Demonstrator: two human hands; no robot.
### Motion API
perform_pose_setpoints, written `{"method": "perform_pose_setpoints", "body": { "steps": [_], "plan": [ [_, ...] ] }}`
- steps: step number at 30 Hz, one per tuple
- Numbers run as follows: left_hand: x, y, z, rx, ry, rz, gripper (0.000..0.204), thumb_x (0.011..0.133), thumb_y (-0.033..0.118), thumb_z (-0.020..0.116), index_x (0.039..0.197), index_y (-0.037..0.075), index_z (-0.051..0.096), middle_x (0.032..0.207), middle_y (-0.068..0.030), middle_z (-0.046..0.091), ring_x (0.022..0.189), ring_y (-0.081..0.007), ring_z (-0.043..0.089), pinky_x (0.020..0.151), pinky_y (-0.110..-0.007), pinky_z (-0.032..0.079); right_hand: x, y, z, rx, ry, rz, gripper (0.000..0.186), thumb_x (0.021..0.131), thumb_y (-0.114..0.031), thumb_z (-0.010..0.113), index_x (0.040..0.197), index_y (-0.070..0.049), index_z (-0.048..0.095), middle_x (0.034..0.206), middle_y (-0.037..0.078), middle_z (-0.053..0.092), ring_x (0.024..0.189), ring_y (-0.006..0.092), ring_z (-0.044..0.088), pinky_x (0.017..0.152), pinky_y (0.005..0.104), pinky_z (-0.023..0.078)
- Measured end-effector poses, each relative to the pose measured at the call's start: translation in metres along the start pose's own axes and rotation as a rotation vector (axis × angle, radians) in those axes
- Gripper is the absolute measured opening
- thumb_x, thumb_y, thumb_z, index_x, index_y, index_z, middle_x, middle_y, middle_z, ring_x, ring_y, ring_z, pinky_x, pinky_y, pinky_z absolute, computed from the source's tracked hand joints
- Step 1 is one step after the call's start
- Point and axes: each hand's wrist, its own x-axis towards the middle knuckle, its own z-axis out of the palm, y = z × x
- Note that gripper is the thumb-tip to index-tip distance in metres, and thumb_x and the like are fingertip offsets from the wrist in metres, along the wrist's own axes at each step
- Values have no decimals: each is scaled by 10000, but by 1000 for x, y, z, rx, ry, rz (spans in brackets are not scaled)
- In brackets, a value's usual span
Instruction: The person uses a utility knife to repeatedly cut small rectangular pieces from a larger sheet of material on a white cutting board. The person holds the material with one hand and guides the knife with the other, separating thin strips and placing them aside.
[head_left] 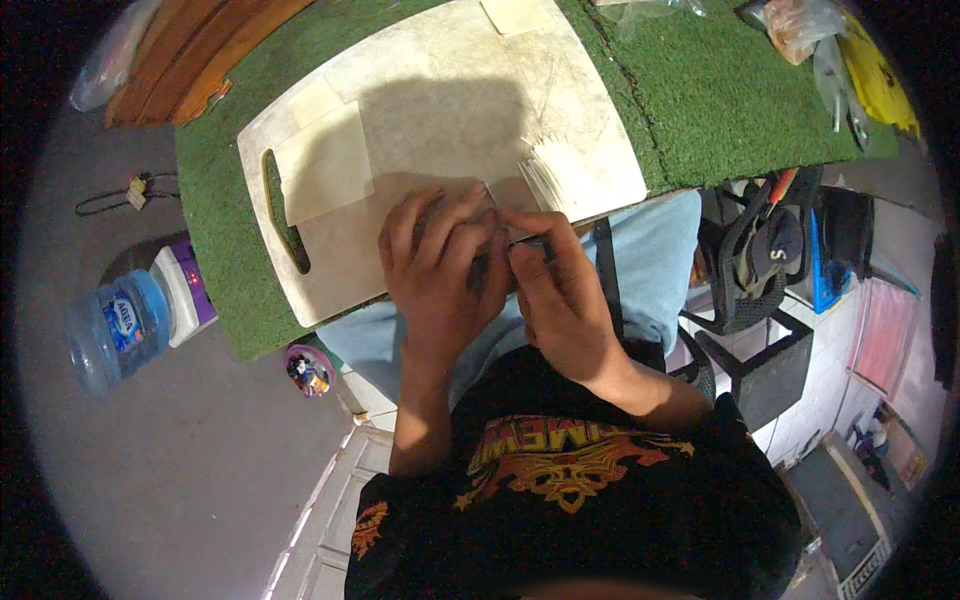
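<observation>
A white cutting board (440, 130) with a handle slot lies in front of me. Over its near edge my left hand (440, 260) bends its fingers downward, the tips close together beside my right hand. My right hand (560, 290) pinches something small and dark between thumb and forefinger; most of it is hidden by the fingers. The two hands meet, so what lies between them cannot be made out. Just beyond the right hand, a fan of thin pale strips (548, 178) rests on the board. Pale thin square sheets (325, 165) lie flat near the handle slot.
Green turf-like matting (680, 90) covers the table under the board. Clear and yellow plastic bags (880, 80) lie at the far right. A large water bottle (120, 325) is on the left, near a small pink container (308, 370). Dark chair-like frames (755, 365) are at right.
</observation>
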Motion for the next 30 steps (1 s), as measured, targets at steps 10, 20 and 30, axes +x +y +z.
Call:
{"method": "perform_pose_setpoints", "body": {
  "steps": [10,20,30],
  "plan": [
    [0,-1,-4,-9,-29,-13,185,814,166,753,988,130,699,1236,-11,679,1201,-334,563,1059,-488,419,0,0,8,-101,42,-100,187,1089,-88,469,1252,-5,508,941,150,627,840,163,576,740,341,513],
    [1,4,-7,-13,-50,-7,258,815,162,739,1065,115,696,1217,-33,648,1205,-341,548,1050,-492,421,0,1,8,-127,48,-138,177,1085,-96,474,1233,-5,508,936,162,634,830,196,612,733,369,524],
    [2,4,-7,9,-67,3,247,829,157,725,1070,112,693,1212,-42,646,1208,-347,539,1052,-502,412,-5,5,7,-192,65,-199,177,1081,-85,475,1237,-8,507,1005,184,647,889,232,642,786,365,531]
  ]
}}
